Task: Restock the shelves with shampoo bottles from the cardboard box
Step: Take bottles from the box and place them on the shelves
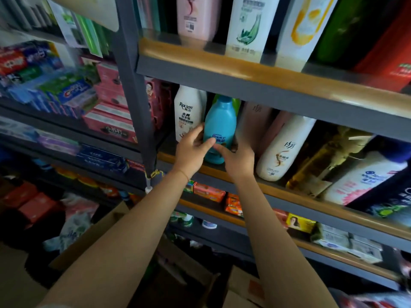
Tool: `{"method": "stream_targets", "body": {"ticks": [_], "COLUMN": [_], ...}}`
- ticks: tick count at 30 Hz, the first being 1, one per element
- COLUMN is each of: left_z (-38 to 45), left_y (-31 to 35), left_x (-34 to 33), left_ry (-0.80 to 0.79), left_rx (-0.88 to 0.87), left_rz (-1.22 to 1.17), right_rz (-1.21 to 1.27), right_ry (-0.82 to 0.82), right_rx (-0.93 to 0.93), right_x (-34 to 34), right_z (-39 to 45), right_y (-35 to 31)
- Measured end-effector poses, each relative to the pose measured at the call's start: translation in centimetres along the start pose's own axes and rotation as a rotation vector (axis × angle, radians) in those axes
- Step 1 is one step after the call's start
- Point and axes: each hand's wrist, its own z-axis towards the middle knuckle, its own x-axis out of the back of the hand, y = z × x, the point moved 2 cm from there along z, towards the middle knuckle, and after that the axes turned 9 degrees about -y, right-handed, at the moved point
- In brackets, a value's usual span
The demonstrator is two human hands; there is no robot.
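A teal shampoo bottle (220, 125) stands upright on the middle shelf (278, 190), between a white bottle (188, 112) and a pale pink one (255, 123). My left hand (191, 150) grips its lower left side, thumb across the label. My right hand (238, 160) holds its lower right side, forefinger on the label. The bottle's base rests at the shelf's wooden front edge. An open cardboard box (106, 232) sits low on the floor under my arms; its contents are hidden.
More shampoo bottles fill the upper shelf (255, 70) and the right of the middle shelf, one white bottle (282, 150) leaning. A dark metal upright (133, 85) divides off toothpaste boxes (66, 90) at left. Soap packs (209, 192) lie on the lower shelf.
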Motion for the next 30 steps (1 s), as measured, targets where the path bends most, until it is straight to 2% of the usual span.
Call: {"method": "stream_targets", "body": {"ticks": [5,10,18,30], "left_z": [0.6,1.0,1.8,2.2], "left_y": [-1.0,-1.7,-1.3,-1.8], "left_x": [-0.6,-0.7,-0.8,-0.7], "left_ry": [0.068,0.009,-0.043,-0.112], "left_rx": [0.033,0.116,0.172,0.143], "left_rz": [0.157,0.182,0.144,0.008], "right_rz": [-0.061,-0.105,-0.135,-0.154], "right_ry": [0.015,-0.031,-0.047,-0.02], "right_rx": [-0.046,-0.092,-0.131,-0.17], "right_x": [-0.6,-1.0,-1.1,-1.5], "right_z": [0.4,0.7,2.1,4.1], "right_y": [0.7,1.1,0.9,1.3]}}
